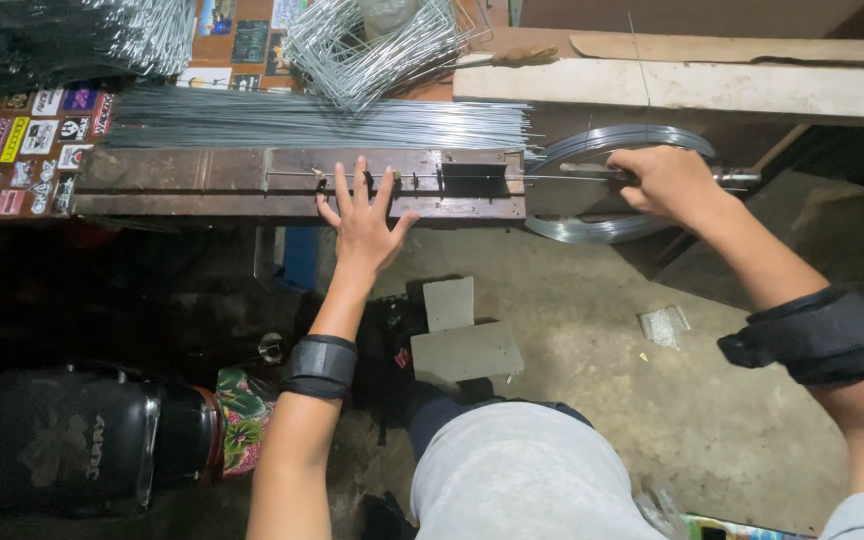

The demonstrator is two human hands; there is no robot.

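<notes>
My left hand (364, 218) lies flat with spread fingers on a rusty metal jig plate (202, 182), its fingertips on a thin straight wire (472, 178) that runs along the plate. To the right, my right hand (664, 180) is closed around a metal lever handle (737, 177) at the plate's end, over a coil of grey wire (592, 228). Both forearms wear black wrist bands.
A bundle of straight cut wires (312, 120) lies behind the plate, with bent wire frames (372, 45) beyond it. Wooden planks (692, 85) sit at the back right. A black helmet (62, 440) rests low left. Flat grey slabs (462, 345) lie on the concrete floor.
</notes>
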